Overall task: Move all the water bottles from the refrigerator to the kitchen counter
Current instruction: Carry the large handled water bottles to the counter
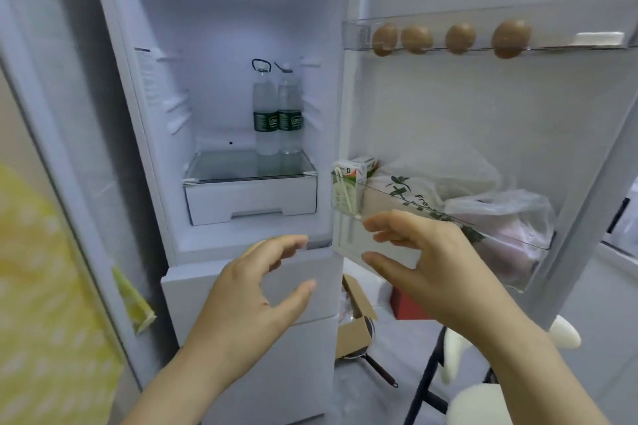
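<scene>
- Two bottles point(278, 107) stand upright, side by side and touching, at the far right of the glass shelf point(224, 167) inside the fridge point(207, 28); both have dark green labels and carry loops at the caps.
- A white drawer point(250, 198) sits just under that shelf.
- My left hand point(255, 297) hovers in front of the fridge, below the drawer, fingers spread and curled, holding nothing.
- My right hand point(424, 259) hovers to its right, near the lower door bin point(518, 241), thumb and fingers apart, empty too.
- That bin holds a small carton point(352, 179) at its left end and plastic bags point(483, 207) to the right.
- Four eggs point(448, 40) sit in the upper door rack point(587, 45).
- Near the floor, right of the fridge, lie a cardboard box point(355, 321) and a pan point(366, 352).
- A yellow cloth point(41, 286) hangs at the left.
</scene>
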The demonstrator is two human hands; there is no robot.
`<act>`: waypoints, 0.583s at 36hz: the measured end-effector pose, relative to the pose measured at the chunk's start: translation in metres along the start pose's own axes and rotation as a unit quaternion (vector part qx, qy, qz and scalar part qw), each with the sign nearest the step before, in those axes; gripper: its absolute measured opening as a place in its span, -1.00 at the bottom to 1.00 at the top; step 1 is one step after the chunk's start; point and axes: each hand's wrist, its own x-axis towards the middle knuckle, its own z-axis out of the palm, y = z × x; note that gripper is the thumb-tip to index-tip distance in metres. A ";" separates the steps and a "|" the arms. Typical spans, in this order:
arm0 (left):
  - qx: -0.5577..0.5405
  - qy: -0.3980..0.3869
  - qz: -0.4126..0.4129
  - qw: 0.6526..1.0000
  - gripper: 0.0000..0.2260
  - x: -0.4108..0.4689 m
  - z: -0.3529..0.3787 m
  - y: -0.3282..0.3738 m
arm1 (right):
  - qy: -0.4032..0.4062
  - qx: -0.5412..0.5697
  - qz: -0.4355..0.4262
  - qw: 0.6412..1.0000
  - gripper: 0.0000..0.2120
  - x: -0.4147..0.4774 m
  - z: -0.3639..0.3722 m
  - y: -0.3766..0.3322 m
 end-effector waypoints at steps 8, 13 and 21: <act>-0.003 0.021 0.008 1.000 -0.64 0.052 -0.044 -0.046 | 0.016 -0.001 -0.014 1.000 -0.66 0.066 0.044 -0.020; -0.005 0.030 0.011 0.999 -0.64 0.086 -0.070 -0.076 | 0.020 0.004 -0.007 1.000 -0.64 0.108 0.073 -0.030; -0.018 0.019 -0.001 1.000 -0.64 0.130 -0.090 -0.120 | 0.030 0.023 0.007 0.999 -0.67 0.158 0.112 -0.033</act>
